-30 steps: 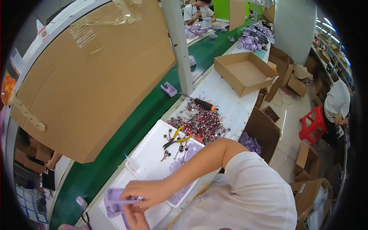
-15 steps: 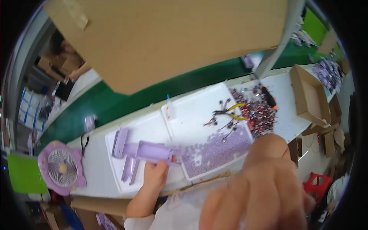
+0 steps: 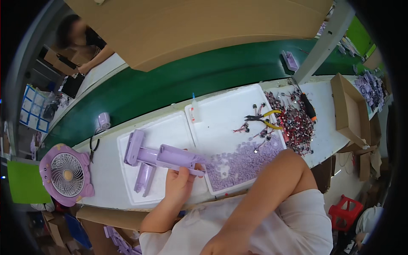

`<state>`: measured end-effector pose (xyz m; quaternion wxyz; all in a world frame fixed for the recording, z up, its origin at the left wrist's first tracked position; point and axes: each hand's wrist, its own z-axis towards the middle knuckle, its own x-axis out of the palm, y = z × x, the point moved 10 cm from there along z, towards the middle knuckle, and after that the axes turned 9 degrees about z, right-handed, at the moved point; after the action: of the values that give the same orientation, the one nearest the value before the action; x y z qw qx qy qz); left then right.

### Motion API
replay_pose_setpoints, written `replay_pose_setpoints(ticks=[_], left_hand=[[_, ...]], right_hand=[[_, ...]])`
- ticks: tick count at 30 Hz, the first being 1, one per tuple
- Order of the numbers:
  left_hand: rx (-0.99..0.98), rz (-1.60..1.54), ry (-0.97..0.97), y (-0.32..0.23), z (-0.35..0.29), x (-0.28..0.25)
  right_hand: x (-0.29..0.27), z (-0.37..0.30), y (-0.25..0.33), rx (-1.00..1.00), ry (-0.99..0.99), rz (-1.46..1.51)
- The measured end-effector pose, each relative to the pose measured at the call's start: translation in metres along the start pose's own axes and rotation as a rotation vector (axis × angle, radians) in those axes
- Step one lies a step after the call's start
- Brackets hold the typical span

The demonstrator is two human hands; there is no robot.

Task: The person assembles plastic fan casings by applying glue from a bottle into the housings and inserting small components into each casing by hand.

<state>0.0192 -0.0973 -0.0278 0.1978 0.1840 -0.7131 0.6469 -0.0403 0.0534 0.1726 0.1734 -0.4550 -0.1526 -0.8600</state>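
Note:
My left hand (image 3: 180, 183) grips the near right end of a light purple plastic housing (image 3: 177, 156), a long open trough. More purple housings lie to its left on a white tray (image 3: 160, 125); one (image 3: 134, 146) stands at the far left and another (image 3: 145, 178) lies nearer. My right arm is bent back toward my body. At the lower edge my right hand (image 3: 223, 245) shows only in part, in front of my white shirt, its fingers hidden. Beside the held housing, many small purple pieces (image 3: 242, 163) cover the near part of a second white tray (image 3: 221, 100).
Yellow-handled pliers (image 3: 265, 119) and a small bottle (image 3: 195, 111) lie on the second tray. Wired components (image 3: 293, 127) and a screwdriver (image 3: 308, 107) are to its right, then a cardboard box (image 3: 350, 110). A purple fan (image 3: 67, 175) stands left. Beyond runs a green belt (image 3: 170, 85); another person (image 3: 80, 40) sits across.
My right hand has dropped from close in front of the view to the lower edge near my body. My left hand still holds the housing. The view has shifted slightly.

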Motion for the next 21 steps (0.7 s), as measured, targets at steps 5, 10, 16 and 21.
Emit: replay_pose_setpoints(ticks=[5, 10, 16, 21], left_hand=[[0.002, -0.001, -0.003, 0.002, 0.004, 0.002], [-0.049, 0.091, -0.055, 0.006, 0.004, 0.004], [-0.106, 0.161, -0.198, -0.001, -0.005, -0.005], [-0.064, 0.109, -0.199, -0.001, -0.002, -0.001]], right_hand=[[-0.065, -0.070, -0.016, 0.329, -0.394, -0.844], [-0.028, -0.096, -0.003, 0.209, -0.192, -0.559], [-0.024, -0.172, 0.086, -0.058, -0.562, -1.308], [-0.051, -0.218, 0.140, -0.045, -1.533, -2.345]])
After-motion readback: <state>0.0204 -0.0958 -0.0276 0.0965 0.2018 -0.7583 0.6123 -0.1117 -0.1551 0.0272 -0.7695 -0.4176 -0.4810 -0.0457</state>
